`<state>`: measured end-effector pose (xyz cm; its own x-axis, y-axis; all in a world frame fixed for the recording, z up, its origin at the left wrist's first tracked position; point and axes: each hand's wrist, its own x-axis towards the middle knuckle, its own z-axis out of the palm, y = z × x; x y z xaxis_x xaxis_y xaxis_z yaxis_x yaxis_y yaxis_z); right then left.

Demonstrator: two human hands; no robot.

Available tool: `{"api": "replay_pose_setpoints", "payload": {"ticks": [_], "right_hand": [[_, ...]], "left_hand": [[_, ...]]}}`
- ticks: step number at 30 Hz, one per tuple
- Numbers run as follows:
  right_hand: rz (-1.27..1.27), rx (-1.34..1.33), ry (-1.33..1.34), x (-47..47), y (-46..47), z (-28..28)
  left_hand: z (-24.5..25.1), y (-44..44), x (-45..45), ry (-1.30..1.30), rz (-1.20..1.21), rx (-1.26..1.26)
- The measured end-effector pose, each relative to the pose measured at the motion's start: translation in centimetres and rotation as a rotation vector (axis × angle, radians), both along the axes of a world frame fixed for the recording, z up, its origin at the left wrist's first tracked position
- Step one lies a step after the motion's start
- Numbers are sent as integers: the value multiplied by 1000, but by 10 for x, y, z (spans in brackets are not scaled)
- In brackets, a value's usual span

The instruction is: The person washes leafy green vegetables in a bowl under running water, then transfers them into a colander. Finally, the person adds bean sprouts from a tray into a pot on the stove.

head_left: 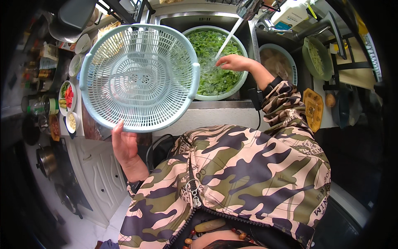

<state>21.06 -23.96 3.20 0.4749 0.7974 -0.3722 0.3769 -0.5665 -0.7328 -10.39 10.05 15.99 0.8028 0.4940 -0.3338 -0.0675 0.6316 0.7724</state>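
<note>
My left hand [126,146] grips the near rim of a pale blue plastic colander [140,79], thumb over the edge and fingers beneath. The colander is tilted and has nothing in it. My right hand [233,63] hovers over a light green tub [244,81] in the sink, fingers slightly spread beside the running water. Leafy greens [214,84] float in the water-filled tub. From the faucet [248,9] a stream of water [229,39] falls into it. Whether my right fingertips touch the water is hard to tell.
The right sink basin holds a blue basket [292,60] with pale food in water. Beside it leans a green colander [317,59] with shredded vegetable. On the left counter are a plate of cut peppers [69,96] and a bowl of minced garlic [72,121]. A detergent bottle [287,17] stands behind.
</note>
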Motion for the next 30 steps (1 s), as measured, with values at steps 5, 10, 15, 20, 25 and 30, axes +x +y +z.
{"api": "replay_pose_setpoints", "payload": {"ticks": [5, 10, 15, 20, 25, 30], "right_hand": [[-800, 515, 186, 10, -46, 4], [-734, 300, 248, -11, -45, -5], [-126, 68, 16, -44, -1, 6], [-156, 139, -61, -46, 26, 16], [-772, 470, 318, -20, 21, -1], [-1134, 966, 1101, 16, 29, -33]], "left_hand": [[3, -7, 9, 17, -38, 63], [3, -21, 27, 6, -104, 224], [-18, -30, 55, 60, -132, 492], [-30, -43, 83, -3, -164, 704], [-32, -55, 94, -72, -195, 858], [-31, -58, 92, -15, -220, 716]]}}
